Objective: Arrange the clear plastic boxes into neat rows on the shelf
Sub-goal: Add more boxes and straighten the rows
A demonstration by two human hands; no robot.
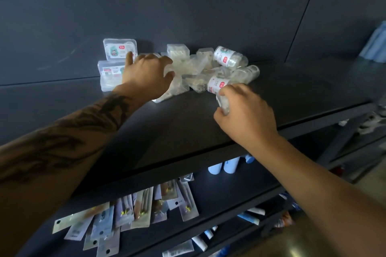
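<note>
L hand (146, 75) fingers spread on clear plastic boxes (188, 69), R hand (244, 115) gripping round clear tub (222, 103), matte dark shelf (188, 123)

Both your forearms are bare, with no sleeves in view. Your left forearm (62, 142) carries a large dark tattoo running up toward the left hand (146, 75); your right hand (246, 115) wears nothing.

Rough count: two flat clear boxes (117, 64) at the upper left, one standing behind the other. At least three round labelled tubs (228, 56) in the middle, one more in a hand. The jumbled clear pile (194, 71) is too tangled to count. Lower shelf: about ten carded packs (142, 208), three blue bottles (228, 166).
</note>
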